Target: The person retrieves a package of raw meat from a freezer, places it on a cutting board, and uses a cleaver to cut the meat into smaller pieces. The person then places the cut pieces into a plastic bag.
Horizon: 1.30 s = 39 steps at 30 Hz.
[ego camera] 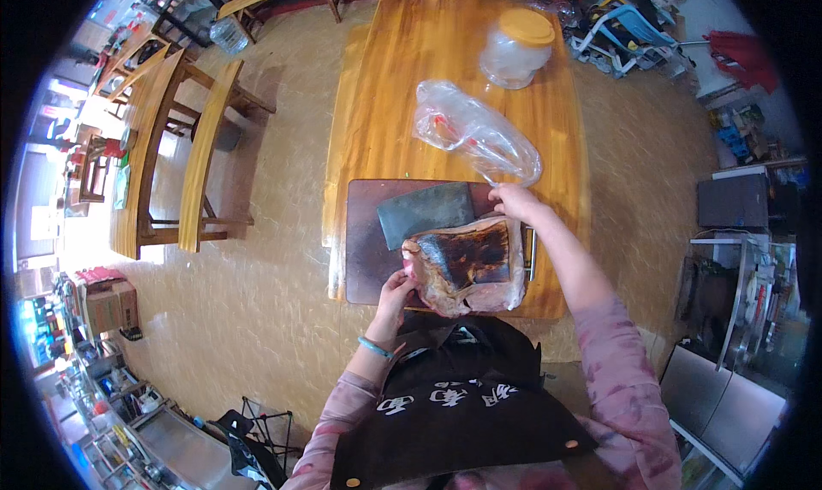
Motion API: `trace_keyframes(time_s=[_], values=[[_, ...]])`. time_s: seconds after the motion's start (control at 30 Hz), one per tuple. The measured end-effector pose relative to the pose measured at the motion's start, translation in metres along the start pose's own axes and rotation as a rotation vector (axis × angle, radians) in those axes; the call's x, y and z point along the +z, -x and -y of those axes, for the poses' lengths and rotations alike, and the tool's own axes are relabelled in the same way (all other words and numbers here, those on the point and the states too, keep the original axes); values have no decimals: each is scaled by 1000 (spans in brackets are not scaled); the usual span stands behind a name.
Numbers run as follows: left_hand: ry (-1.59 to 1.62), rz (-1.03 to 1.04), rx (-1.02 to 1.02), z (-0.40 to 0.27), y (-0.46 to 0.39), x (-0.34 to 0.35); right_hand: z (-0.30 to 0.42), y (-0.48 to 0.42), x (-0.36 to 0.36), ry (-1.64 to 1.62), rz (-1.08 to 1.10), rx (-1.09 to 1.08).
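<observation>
A slab of raw meat (443, 297) with skin charred dark brown and black lies on a dark brown cutting board (367, 271). Its near left edge is pinched between the thumb and fingers of my left hand (395, 291). My right hand (515, 202) is at the slab's far right corner, its fingers bent over the board. A clear plastic bag (475, 130) with red marks reaches to the right hand; whether the fingers grip the bag or the meat is unclear. Behind the slab lies a flat dark grey cleaver-like blade (424, 210), partly covered by it; no handle shows.
The board rests on a wooden table (392, 104), with a metal handle (531, 253) at its right side. A clear jar with an orange lid (519, 50) stands at the far right. Left are a wooden bench (209, 162) and a cardboard box (110, 307); a steel cabinet (722, 393) stands right.
</observation>
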State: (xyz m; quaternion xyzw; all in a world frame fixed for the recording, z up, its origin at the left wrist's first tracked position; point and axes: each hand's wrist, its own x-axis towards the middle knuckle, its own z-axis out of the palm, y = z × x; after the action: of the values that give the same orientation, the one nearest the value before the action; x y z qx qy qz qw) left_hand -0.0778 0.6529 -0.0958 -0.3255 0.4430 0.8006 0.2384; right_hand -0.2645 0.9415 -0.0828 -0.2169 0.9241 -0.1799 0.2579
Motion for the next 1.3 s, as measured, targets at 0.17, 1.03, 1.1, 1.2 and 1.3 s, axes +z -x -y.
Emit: trace_keyframes(time_s=[0.17,1.03,1.1,1.2,1.3], values=[[24,-115,165,23,-3,3,9,-29,-3,229,157,4],[-663,-211,611,-3,32,33,-12,-14,2,91,250,-87],[-720,-227,642,-9,37,38,11,-19,-6,185,304,-139],[-807,-217,690,-14,39,45,23,-25,-3,354,237,-248],[-1085,-137,811,-20,43,58,19,-27,-1,405,28,-184]])
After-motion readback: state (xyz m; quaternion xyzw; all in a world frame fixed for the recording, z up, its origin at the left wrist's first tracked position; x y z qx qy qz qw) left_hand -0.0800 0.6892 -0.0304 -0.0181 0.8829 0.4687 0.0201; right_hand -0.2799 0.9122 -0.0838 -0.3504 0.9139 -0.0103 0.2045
